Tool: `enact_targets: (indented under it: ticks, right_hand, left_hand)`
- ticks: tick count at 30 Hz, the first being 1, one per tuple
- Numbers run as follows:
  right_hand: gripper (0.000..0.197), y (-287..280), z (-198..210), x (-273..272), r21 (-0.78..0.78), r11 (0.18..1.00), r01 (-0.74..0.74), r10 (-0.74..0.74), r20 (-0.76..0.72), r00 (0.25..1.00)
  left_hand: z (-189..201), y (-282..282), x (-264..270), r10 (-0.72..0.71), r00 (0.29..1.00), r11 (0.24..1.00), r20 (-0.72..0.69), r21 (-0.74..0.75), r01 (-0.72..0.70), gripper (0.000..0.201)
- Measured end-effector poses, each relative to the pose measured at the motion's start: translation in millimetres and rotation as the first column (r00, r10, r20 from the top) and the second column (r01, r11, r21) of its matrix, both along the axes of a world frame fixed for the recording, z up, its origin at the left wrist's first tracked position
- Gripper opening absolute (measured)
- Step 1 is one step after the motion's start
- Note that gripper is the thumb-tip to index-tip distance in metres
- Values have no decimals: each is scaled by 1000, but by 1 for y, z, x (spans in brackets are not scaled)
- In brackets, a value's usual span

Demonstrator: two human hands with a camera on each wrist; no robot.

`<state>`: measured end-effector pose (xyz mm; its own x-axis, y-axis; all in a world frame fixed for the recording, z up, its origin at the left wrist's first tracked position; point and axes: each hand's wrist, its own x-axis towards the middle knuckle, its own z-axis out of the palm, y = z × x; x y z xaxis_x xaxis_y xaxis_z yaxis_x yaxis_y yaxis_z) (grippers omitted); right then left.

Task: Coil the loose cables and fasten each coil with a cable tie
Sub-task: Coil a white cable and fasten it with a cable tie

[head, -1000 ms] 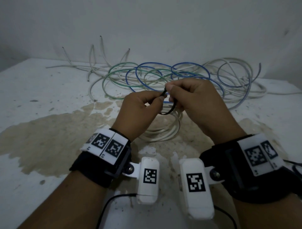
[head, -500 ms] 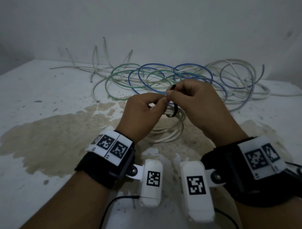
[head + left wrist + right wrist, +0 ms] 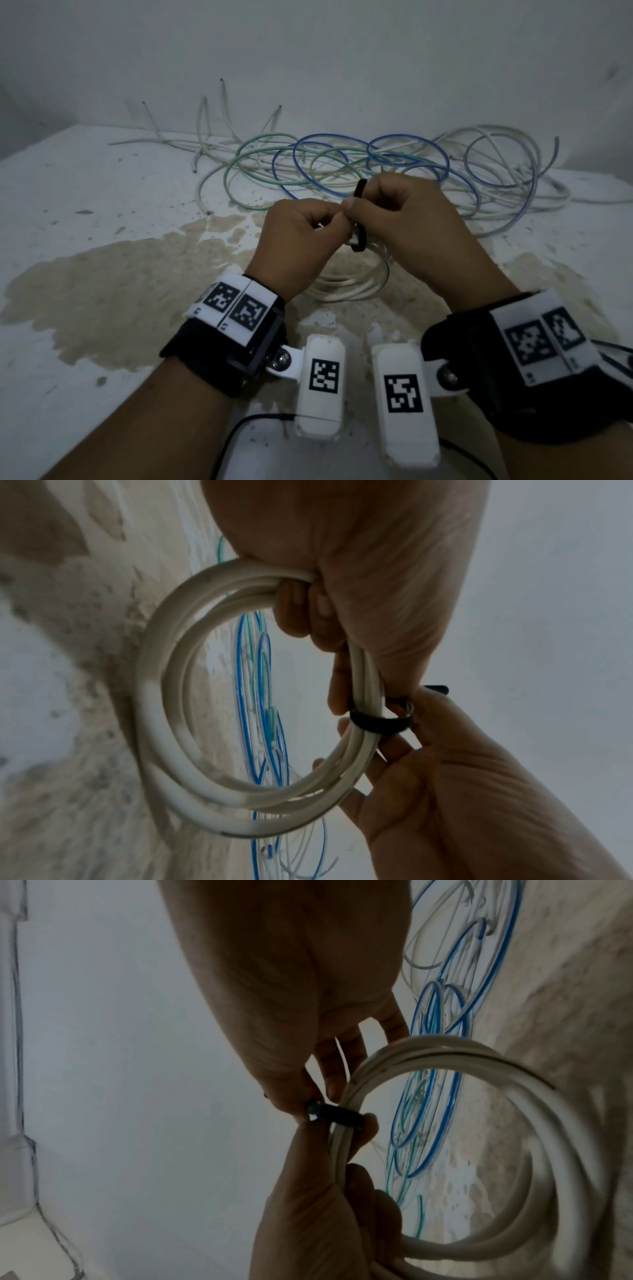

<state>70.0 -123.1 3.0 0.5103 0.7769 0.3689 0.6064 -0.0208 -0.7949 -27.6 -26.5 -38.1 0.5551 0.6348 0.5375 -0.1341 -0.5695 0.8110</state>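
Stained white tabletop fills the lower frame, a broad tan blotch spreading across its left and centre, with a bare pale wall behind.

At centre left of the head view, the left hand is curled around a white cable coil, which is lifted off the table and hangs under both hands. From the left wrist camera the fingers wrap the bundled turns of the coil near its top.

At the middle, a black cable tie loops snugly around the bundle, its free tail sticking up past the knuckles.

Just right of it, the right hand pinches the tie at its head, thumb and fingertips pressed together on it.

Across the upper centre and right lie the loose cables, blue, green and white loops tangled together and not yet coiled.

This looks like the fastening step for the first coil, nearly finished. The next move probably calls for a last firm pull on the tail while the left hand keeps the turns from springing apart, then setting the coil aside and starting on the tangle.
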Motion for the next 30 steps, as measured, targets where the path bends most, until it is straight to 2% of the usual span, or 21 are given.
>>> enact_targets:
  ticks: [4,11,19,22,25,30]
  right_hand:
    - [27,4,-3,1,70,995,75,-80,66,995]
    - [10,6,-4,3,179,976,125,-124,-18,992]
    - [12,6,-5,2,235,964,128,-125,-27,992]
    - [15,6,-6,3,232,965,124,-121,-27,992]
    - [13,7,-9,3,238,964,120,-107,-66,992]
    - [21,10,-13,0,256,963,88,-36,-201,979]
  left_hand:
    - [-1,3,2,10,1000,1000,-28,-15,-11,17]
    - [6,-3,5,-67,998,994,0,-92,67,11]
    - [6,-10,6,-152,987,966,59,-204,161,24]
    - [6,-8,5,-142,990,967,24,-212,144,15]
    - [7,-8,3,-141,990,961,23,-236,142,13]
    - [7,-7,1,-144,990,967,6,-214,142,16]
